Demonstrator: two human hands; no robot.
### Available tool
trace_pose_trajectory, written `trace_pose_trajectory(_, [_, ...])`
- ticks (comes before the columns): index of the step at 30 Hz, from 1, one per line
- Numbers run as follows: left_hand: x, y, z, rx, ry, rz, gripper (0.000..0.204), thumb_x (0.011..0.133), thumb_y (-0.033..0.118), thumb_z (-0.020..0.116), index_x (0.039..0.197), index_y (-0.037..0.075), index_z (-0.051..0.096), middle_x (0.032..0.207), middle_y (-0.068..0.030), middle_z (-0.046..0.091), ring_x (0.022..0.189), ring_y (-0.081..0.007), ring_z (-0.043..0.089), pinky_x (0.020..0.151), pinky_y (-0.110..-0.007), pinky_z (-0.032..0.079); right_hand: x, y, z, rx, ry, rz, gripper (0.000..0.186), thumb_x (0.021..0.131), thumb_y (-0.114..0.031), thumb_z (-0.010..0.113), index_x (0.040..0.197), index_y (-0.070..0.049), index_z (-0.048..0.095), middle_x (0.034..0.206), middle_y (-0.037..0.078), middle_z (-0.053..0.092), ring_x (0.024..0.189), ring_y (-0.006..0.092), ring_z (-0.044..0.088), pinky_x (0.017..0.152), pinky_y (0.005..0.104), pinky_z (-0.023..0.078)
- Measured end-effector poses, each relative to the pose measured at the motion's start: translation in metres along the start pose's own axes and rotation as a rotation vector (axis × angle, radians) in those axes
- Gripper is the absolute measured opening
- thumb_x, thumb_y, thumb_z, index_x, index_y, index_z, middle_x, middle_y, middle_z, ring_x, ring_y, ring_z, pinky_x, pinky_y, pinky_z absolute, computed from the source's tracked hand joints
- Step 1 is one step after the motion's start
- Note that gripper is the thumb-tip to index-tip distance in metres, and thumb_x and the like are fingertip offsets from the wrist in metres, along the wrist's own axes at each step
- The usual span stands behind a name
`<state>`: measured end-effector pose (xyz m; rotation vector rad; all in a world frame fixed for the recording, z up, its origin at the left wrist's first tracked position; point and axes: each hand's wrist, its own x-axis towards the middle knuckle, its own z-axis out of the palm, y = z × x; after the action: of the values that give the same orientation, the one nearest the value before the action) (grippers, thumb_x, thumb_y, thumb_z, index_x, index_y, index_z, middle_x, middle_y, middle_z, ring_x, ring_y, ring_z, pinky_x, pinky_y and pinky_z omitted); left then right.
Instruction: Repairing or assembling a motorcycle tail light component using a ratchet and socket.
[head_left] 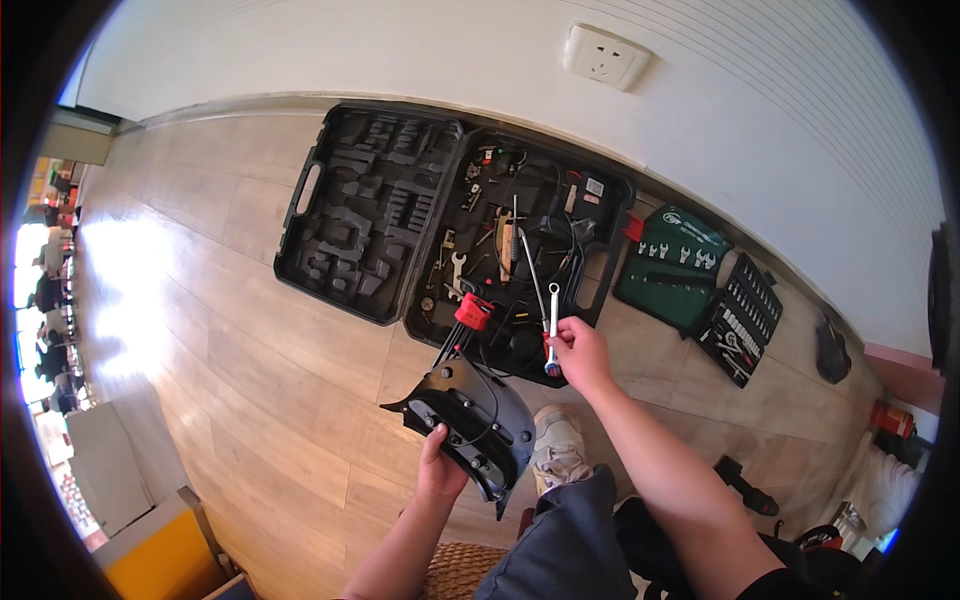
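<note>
A black curved plastic part (490,395) with several bolts and a thin cable is held up in my left hand (440,465), its thumb pressed on the near face. From its far end stick out dark rods or wires beside a red block (474,311). My right hand (582,352) pinches a silver wrench (554,315), ring end pointing away, over the near edge of the tool case (450,225). Close beside it lies a long thin shaft (534,262) with a red-and-blue handle; whether my fingers also touch that is unclear. Another wrench (458,272) lies inside the case.
The case's open lid (350,215) has moulded slots. To the right are a green tool pouch (660,285) with several wrenches and a black socket set (740,320). A white wall (450,60) with a power socket (606,57) stands behind. My shoe (560,447) is near the case.
</note>
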<state>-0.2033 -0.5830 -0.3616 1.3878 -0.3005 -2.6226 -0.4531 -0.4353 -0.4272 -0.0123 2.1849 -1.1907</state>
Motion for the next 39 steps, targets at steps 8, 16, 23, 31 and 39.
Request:
trace_pose_trajectory(8, [0.001, -0.003, -0.002, 0.19, -0.065, 0.021, 0.05, 0.099, 0.016, 0.066, 0.144, 0.002, 0.05, 0.135, -0.0159, 0.066, 0.123, -0.0306, 0.065, 0.108, -0.048, 0.054, 0.014, -0.018, 0.014, -0.232, 0.157, -0.136, 0.021, 0.088, -0.014, 0.079, 0.097, -0.003, 0.065, 0.075, 0.013, 0.072, 0.07, 0.0305, 0.072, 0.064, 0.0421, 0.054])
trace_pose_trajectory(16, [0.002, -0.007, -0.003, 0.221, -0.038, 0.01, 0.048, 0.099, 0.016, 0.065, 0.142, 0.001, 0.051, 0.134, -0.0159, 0.066, 0.121, -0.0306, 0.067, 0.105, -0.047, 0.055, 0.022, -0.022, -0.008, -0.458, 0.162, -0.224, 0.022, 0.092, -0.024, 0.074, 0.099, -0.005, 0.063, 0.085, 0.017, 0.073, 0.08, 0.0399, 0.071, 0.068, 0.0512, 0.056])
trace_pose_trajectory(23, [0.002, -0.003, -0.006, 0.15, 0.036, -0.018, 0.048, 0.099, 0.009, 0.064, 0.144, 0.003, 0.048, 0.135, -0.0138, 0.064, 0.122, -0.0295, 0.065, 0.105, -0.046, 0.054, 0.033, -0.027, -0.026, -0.612, 0.117, -0.436, 0.019, 0.089, -0.02, 0.074, 0.095, -0.007, 0.061, 0.087, 0.015, 0.071, 0.079, 0.0386, 0.071, 0.066, 0.0514, 0.056])
trace_pose_trajectory(31, [0.006, -0.005, -0.002, 0.192, 0.02, 0.003, 0.048, 0.099, 0.012, 0.064, 0.144, 0.002, 0.049, 0.135, -0.0151, 0.064, 0.122, -0.03, 0.066, 0.105, -0.046, 0.055, 0.038, -0.025, -0.036, -0.573, 0.079, -0.454, 0.025, 0.09, -0.016, 0.073, 0.108, -0.009, 0.057, 0.094, 0.014, 0.071, 0.079, 0.0391, 0.071, 0.065, 0.0508, 0.055])
trace_pose_trajectory(39, [0.004, -0.007, 0.001, 0.184, 0.05, -0.027, 0.048, 0.098, 0.007, 0.064, 0.143, 0.002, 0.048, 0.132, -0.014, 0.063, 0.12, -0.029, 0.066, 0.102, -0.045, 0.056, -0.037, -0.007, -0.001, -0.454, 0.106, -0.416, 0.025, 0.094, -0.023, 0.071, 0.11, -0.011, 0.056, 0.09, 0.012, 0.066, 0.077, 0.0369, 0.069, 0.064, 0.0484, 0.056])
